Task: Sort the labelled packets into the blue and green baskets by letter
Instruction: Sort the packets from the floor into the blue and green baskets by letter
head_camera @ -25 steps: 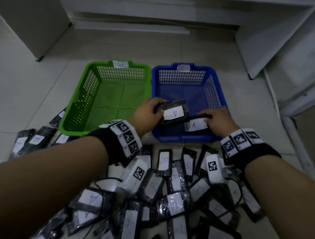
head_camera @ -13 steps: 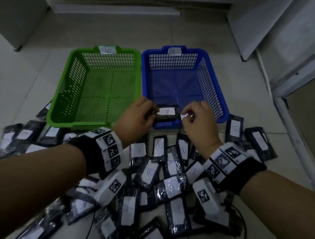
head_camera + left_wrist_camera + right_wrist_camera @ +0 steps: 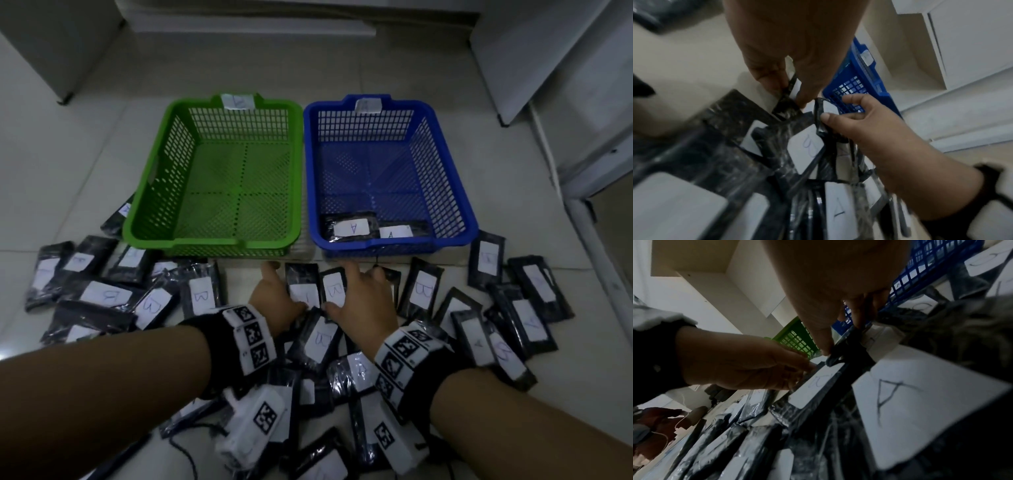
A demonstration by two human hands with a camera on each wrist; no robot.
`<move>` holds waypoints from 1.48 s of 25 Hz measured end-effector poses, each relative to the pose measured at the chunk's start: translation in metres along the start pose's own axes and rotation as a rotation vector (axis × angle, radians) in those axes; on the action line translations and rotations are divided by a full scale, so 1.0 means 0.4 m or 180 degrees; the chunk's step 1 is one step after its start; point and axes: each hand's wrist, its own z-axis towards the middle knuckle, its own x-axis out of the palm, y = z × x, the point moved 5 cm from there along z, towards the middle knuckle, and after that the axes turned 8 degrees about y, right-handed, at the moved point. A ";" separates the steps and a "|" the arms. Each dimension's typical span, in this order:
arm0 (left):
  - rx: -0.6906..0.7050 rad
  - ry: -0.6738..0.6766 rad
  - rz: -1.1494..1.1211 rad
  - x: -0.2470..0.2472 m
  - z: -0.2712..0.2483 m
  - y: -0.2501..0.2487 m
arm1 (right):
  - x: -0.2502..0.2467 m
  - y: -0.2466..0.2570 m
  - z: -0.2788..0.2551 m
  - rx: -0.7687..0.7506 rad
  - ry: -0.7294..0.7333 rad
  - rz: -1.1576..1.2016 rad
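Note:
The green basket holds nothing. Two black packets labelled A lie at the near end of the blue basket. Many more labelled black packets are strewn on the floor in front of both baskets. My left hand is down at that pile and pinches the edge of one packet, seen close up as a thin black edge; its letter is unreadable. Beside it, my right hand pinches a packet labelled B between thumb and fingers.
Loose packets spread left and right of my hands and back under my forearms. White cabinets stand behind and right of the baskets. Bare floor tile lies left of the green basket.
Both hands have left the blue basket, where the two A packets now lie, and have come back down to the pile. Each has taken hold of a packet there.

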 end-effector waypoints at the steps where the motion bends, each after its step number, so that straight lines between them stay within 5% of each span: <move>1: -0.0093 0.0093 -0.0018 0.005 -0.001 0.000 | -0.004 0.006 -0.002 -0.0040 -0.0039 0.0207; 7: -0.0093 0.0329 -0.0976 -0.095 -0.069 0.036 | -0.087 0.105 -0.057 -0.0684 -0.0149 0.1232; 11: 0.0202 0.0228 -0.0818 -0.202 -0.149 0.069 | -0.175 0.229 0.020 -0.1307 -0.0677 0.1487; 17: 0.0548 -0.0082 -0.0850 -0.297 -0.190 0.076 | -0.143 0.302 0.171 -0.1238 0.0034 0.1036; 22: 0.1129 -0.0245 -0.1152 -0.310 -0.121 -0.048 | -0.194 0.170 0.155 -0.0968 -0.0526 0.1156; 27: 0.1776 -0.0099 -0.0368 -0.233 0.019 -0.290 | -0.251 -0.058 0.077 -0.0203 -0.1552 0.0529; 30: 0.2001 -0.0076 0.0584 -0.148 0.107 -0.377 | -0.241 -0.137 0.045 0.0089 -0.1628 0.0313; 37: 0.1962 0.0201 0.1560 -0.058 0.170 -0.376 | -0.216 -0.162 0.032 -0.0263 -0.1513 0.0543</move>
